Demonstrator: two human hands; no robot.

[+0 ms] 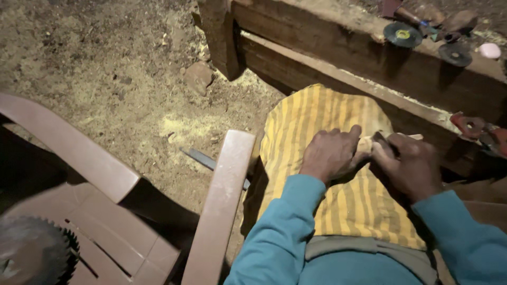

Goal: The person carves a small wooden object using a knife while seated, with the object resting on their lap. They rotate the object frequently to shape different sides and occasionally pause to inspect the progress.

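Two hands are in view, the left hand point(331, 154) and the right hand point(409, 166), meeting on one pale piece of wood point(366, 144) over one yellow striped cloth point(322, 119). At one o'clock, two dark grinding discs point(403, 34) and one pink lump point(490, 50) lie on the one wooden bench point(338, 45). At eight o'clock stands one plastic chair point(222, 200) carrying one toothed saw blade point(37, 253), with one metal file point(203, 160) on the floor beside it.

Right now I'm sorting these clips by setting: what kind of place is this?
Probably a rough woodworking workshop with a dirt floor. Sawdust covers the ground, a toothed saw blade lies on a plastic chair, and grinding discs sit on a heavy timber bench.
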